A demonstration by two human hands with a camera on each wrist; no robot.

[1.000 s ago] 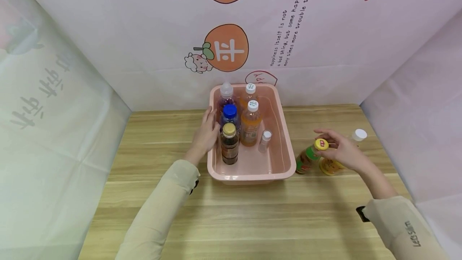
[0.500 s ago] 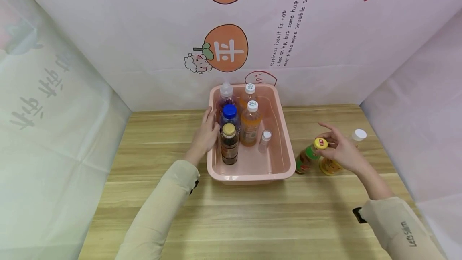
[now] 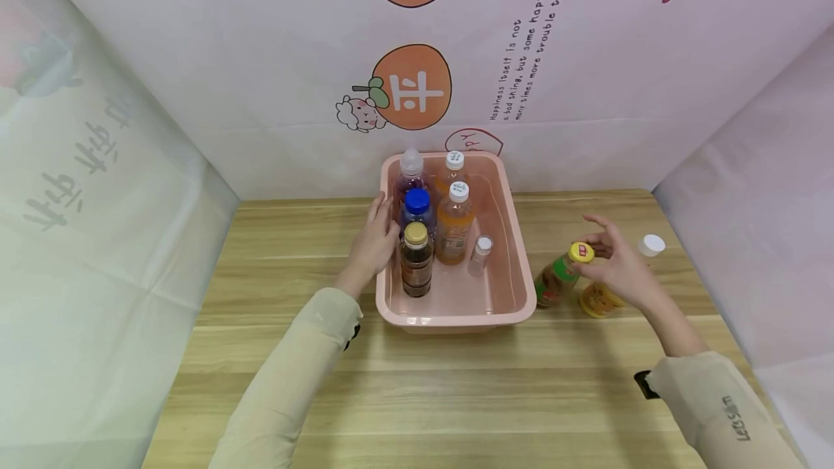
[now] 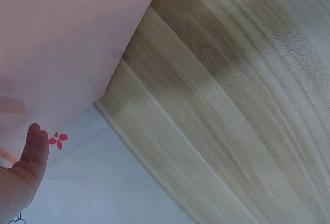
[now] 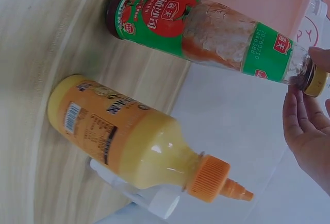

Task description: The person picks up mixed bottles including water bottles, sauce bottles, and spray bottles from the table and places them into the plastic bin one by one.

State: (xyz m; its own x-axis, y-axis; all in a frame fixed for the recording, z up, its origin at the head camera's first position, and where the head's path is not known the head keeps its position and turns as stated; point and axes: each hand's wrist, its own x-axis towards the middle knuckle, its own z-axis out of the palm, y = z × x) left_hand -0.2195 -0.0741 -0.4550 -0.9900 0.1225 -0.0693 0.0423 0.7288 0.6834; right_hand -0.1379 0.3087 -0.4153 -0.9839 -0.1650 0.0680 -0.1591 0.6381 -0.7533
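A pink plastic basin point(image 3: 456, 320) stands on the wooden table with several bottles in it. My left hand point(image 3: 374, 244) holds its left rim; in the left wrist view its fingers point(image 4: 37, 149) extend beside the pink wall. To the basin's right, my right hand point(image 3: 615, 266) pinches a glass ketchup bottle point(image 5: 216, 33) just under its yellow cap. This bottle has green and red labels and leans in the head view, its base close to the basin's front right corner. Right beside it stands a yellow squeeze bottle point(image 5: 154, 141) with an orange nozzle cap, partly hidden by my right hand in the head view.
Within the basin are a dark bottle point(image 3: 417, 270), a blue-capped bottle point(image 3: 418, 203), orange drink bottles point(image 3: 454, 230) and a small clear bottle point(image 3: 478, 259). Behind the squeeze bottle stands a white-capped clear bottle point(image 3: 651, 244). Printed cloth walls point(image 3: 287, 93) enclose the table.
My right hand and the ketchup bottle have risen slightly, the bottle's base shifting up a little in the head view. My left hand stays at the basin's rim.
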